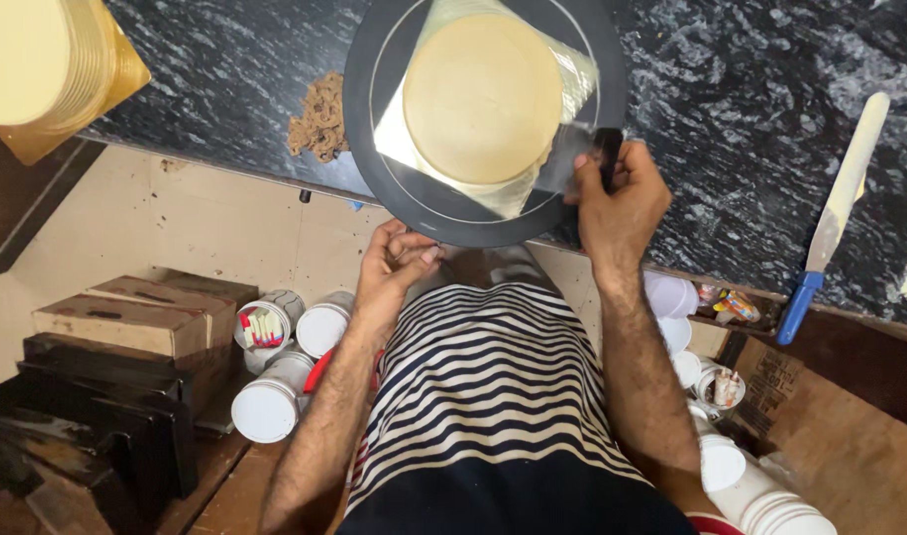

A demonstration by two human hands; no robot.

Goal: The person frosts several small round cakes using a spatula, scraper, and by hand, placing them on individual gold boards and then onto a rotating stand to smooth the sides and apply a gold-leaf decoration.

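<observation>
Down on the black marbled bench, the round pale cake layer is sitting on a gold square board atop the dark turntable. The right hand is gripping a dark-handled scraper at the board's edge, while the left hand is pinching the turntable's near rim.

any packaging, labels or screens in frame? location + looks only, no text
Cardboard boxes: lower left under the counter, brown, rectangular, stacked on dark boxes.
White tubs: beside the left forearm, round, white lids; one open, holding red and white items.
White tubs: lower right, round, stacked.
Printed carton: right, under the counter edge, brown with dark print.
Screens: none.
</observation>
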